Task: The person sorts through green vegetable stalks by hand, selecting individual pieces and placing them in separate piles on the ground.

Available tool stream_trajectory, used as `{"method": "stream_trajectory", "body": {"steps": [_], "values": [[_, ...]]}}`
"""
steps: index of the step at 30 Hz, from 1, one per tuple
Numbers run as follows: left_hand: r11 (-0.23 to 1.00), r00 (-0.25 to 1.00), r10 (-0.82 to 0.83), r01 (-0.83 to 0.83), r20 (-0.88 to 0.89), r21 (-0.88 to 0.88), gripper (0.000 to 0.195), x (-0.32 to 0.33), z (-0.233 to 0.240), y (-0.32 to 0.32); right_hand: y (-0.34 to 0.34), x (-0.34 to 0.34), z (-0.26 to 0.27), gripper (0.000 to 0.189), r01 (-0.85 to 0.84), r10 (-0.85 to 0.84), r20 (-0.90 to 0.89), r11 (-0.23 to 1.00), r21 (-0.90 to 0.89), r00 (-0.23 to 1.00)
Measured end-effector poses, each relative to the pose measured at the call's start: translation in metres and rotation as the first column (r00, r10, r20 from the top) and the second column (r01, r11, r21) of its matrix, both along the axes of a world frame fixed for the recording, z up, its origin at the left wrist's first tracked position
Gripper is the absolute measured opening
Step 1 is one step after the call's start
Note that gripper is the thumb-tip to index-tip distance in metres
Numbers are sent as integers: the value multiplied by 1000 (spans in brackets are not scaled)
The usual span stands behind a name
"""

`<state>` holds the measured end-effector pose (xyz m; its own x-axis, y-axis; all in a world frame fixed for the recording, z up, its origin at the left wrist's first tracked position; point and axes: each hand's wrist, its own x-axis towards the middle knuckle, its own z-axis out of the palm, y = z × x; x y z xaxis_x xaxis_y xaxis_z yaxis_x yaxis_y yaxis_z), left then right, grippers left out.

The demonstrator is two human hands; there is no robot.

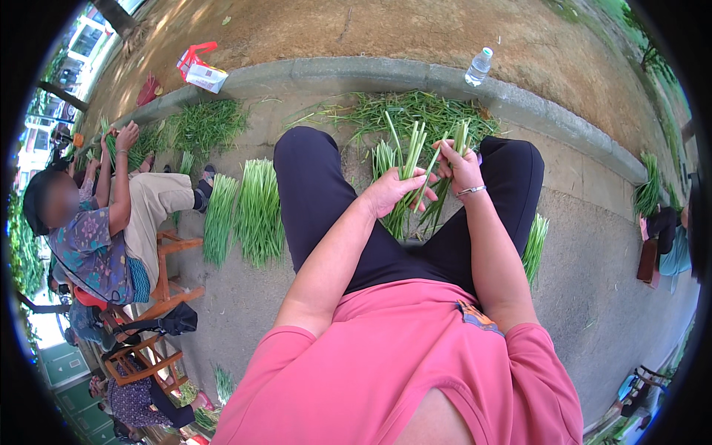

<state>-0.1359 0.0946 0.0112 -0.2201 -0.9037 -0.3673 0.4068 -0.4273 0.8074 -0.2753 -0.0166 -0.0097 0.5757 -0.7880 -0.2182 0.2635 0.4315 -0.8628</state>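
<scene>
My left hand [392,192] is closed around a loose bunch of long green chive-like stalks [413,149], their pale ends pointing up and away from me. Beside it, my right hand [460,164] grips a second bunch [460,133], with a bracelet [470,191] at the wrist. A single stalk [433,167] slants between the two hands, its upper end near my right fingertips. Leafy ends hang below both hands between my knees. Just behind my left hand, more stalks [382,158] stand between my legs, partly hidden.
Sorted stalks [258,214] lie left of my left leg; others [535,247] lie by my right thigh. Loose green trimmings [411,114] line the kerb [361,75], which carries a water bottle [478,68] and a bag [203,72]. At left, a person [94,239] sits handling stalks.
</scene>
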Motion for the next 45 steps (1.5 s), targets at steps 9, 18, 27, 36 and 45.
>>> {"method": "stream_trajectory", "body": {"steps": [9,18,27,36,45], "values": [[1000,1000,19,-19,18,21,22,1,-1,0,2,0,4,19,-14,14,15,1000,-16,1000],[998,999,48,-47,17,-34,19,2,-6,-1,3,0,6,19,-6,8,40,999,-37,999],[992,993,110,-107,43,-63,21,-2,-2,-1,2,0,5,19,6,-5,21,999,-48,1000],[988,979,149,-143,143,-51,18,-3,-3,-2,0,1,1,13,73,-74,-22,997,-32,997],[983,955,185,-184,230,-25,19,1,-5,-2,0,-1,1,12,22,-23,-14,997,-76,1000]]}}
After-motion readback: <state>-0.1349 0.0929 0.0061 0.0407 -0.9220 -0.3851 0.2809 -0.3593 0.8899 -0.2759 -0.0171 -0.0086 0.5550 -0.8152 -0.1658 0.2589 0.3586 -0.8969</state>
